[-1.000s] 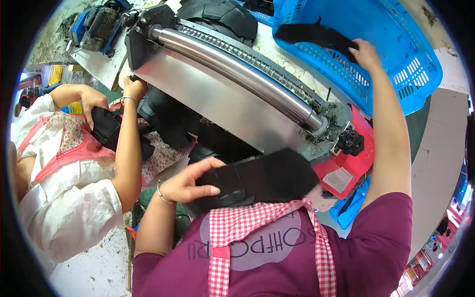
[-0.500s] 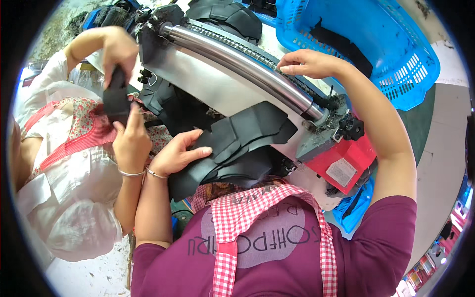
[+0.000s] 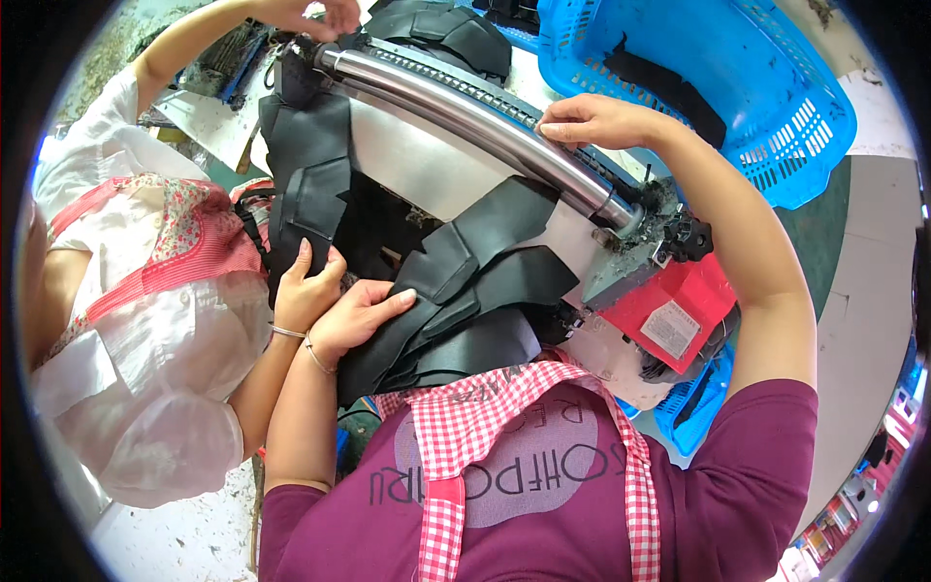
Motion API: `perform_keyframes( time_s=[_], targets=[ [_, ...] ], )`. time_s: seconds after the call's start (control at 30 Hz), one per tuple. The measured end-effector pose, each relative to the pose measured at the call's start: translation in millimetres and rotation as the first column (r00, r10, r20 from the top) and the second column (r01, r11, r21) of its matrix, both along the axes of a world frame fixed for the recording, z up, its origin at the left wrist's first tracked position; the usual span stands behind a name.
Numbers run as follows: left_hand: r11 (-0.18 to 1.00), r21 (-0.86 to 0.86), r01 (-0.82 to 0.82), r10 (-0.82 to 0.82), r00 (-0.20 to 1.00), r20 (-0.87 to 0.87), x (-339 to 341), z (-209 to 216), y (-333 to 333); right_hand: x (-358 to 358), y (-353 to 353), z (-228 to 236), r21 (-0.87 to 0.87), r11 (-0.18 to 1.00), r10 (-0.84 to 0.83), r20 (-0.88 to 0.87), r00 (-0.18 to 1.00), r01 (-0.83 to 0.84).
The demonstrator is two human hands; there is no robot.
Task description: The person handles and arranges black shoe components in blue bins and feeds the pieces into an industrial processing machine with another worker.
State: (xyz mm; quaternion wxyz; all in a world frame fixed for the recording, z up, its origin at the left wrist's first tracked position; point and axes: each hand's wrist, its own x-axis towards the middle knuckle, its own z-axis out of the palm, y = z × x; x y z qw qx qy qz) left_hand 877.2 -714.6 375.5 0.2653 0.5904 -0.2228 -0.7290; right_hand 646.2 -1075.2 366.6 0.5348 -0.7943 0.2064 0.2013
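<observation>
My left hand (image 3: 364, 318) grips a fanned stack of black leather-like cut pieces (image 3: 465, 262), thumb on top. The far end of the upper piece lies against the near side of a shiny metal roller (image 3: 475, 126) on a machine. My right hand (image 3: 606, 123) is over the roller's far side, fingers loosely bent and nothing visible in them. To the left, a co-worker's hand (image 3: 308, 289) holds similar black pieces (image 3: 315, 184) by their near end. The co-worker's other hand (image 3: 310, 15) is above the machine's left end.
A blue plastic basket (image 3: 776, 116) with a black piece inside stands at the far right. More black pieces (image 3: 441, 34) lie behind the roller. A black knob (image 3: 687, 238) and a red box-shaped part (image 3: 679, 315) are at the machine's right end.
My left hand has shifted slightly right with the stack, which is fanned wider. My right hand has lowered slightly toward the roller. The co-worker's black pieces have swung toward the machine; their other hand moved up.
</observation>
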Motion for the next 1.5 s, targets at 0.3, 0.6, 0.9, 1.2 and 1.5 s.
perform_keyframes(
  time_s=[0.3,0.6,0.9,1.2,1.5],
  targets=[
    [0.989,-0.141,0.05,-0.061,0.996,-0.072,-12.9,37.3,5.7,8.3,10.8,-4.1,-0.107,0.994,0.058,0.231,0.971,-0.034],
    [0.918,-0.358,0.171,-0.147,0.985,0.093,-18.8,43.6,16.1,-13.6,-26.5,19.5,-0.34,0.939,0.09,0.386,0.918,0.051],
    [0.958,-0.227,0.174,-0.119,0.964,0.238,-10.8,48.3,25.7,-38.5,-62.6,76.5,-0.827,0.322,0.02,0.492,0.87,0.461],
    [0.875,-0.405,0.266,-0.341,0.932,-0.124,-9.8,76.6,-9.5,-25.5,-4.0,4.5,-0.464,0.877,0.064,0.367,0.928,0.123],
    [0.921,-0.365,0.137,-0.14,0.99,0.021,-15.8,69.3,2.7,-92.2,-89.6,49.7,-0.614,0.618,-0.18,0.497,0.849,0.491]
  ],
)
